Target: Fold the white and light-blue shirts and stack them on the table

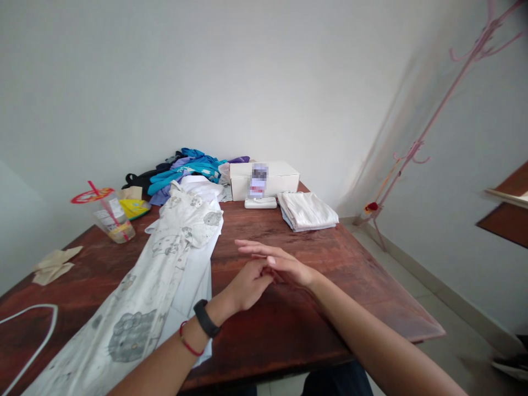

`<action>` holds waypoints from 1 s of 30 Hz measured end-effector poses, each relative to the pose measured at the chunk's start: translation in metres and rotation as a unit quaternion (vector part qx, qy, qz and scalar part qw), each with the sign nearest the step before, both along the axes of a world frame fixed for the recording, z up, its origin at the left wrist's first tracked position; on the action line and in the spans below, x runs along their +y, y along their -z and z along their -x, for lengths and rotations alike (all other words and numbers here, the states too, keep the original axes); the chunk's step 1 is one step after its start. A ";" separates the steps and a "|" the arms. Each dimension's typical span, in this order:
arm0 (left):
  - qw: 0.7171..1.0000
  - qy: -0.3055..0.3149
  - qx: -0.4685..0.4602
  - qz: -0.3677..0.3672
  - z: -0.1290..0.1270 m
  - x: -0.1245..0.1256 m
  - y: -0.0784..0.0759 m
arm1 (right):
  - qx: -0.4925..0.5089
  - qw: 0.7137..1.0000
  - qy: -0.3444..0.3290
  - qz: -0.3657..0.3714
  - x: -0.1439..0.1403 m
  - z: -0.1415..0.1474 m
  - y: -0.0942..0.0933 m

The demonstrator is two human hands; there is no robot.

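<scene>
My right hand (291, 265) is held over the table with its fingers stretched out to the left and nothing in it. Beneath its palm, the fingertips of my left hand (249, 286) are hidden, and the two hands touch or overlap. A black wristband (206, 319) and a red string bracelet (190, 340) are on my left wrist. Left of the hands lies a long white garment with grey cartoon cat prints (134, 330), over a plain white cloth (187, 308). Beyond my right hand sits a folded white garment stack (309, 210).
A white box (272, 176) and a phone (258, 181) on a white stand (260, 203) are at the back. Piled clothes (185, 168), a plastic cup (113, 220), a yellow packet (134, 208), brown paper (55, 265) and a white hanger (51, 330) lie left. A pink coat rack (433, 110) stands right.
</scene>
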State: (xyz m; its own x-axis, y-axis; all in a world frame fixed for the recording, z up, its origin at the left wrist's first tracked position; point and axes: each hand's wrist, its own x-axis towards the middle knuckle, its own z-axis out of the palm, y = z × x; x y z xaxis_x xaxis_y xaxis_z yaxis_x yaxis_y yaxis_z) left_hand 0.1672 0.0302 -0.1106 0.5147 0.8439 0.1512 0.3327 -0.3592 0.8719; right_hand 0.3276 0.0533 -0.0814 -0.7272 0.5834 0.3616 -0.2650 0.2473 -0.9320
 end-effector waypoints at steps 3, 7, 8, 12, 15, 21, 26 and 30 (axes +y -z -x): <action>0.999 0.027 -0.013 -0.045 0.002 -0.001 -0.003 | -0.066 0.994 0.024 -0.086 0.001 0.000 -0.002; 0.998 0.047 -0.014 -0.030 0.002 -0.002 -0.003 | -0.033 0.998 0.000 -0.056 0.000 0.000 -0.003; 0.999 0.049 -0.011 -0.015 0.002 -0.002 -0.003 | -0.012 0.999 -0.013 -0.028 -0.001 0.000 -0.003; 0.999 0.034 -0.015 0.028 0.000 -0.003 -0.003 | 0.061 0.993 -0.039 0.088 -0.004 0.000 -0.003; 0.997 0.015 -0.043 0.063 -0.002 -0.005 -0.005 | 0.086 0.989 -0.032 0.116 -0.005 0.000 -0.003; 0.994 0.026 -0.041 0.102 -0.004 -0.003 -0.006 | 0.023 1.000 -0.010 0.008 -0.001 0.001 -0.002; 0.997 0.017 0.007 0.075 -0.002 -0.001 -0.003 | 0.071 0.992 -0.002 0.107 -0.001 0.006 0.006; 1.000 0.008 0.000 0.020 -0.003 0.001 0.001 | 0.137 0.969 -0.016 0.206 0.003 0.009 0.013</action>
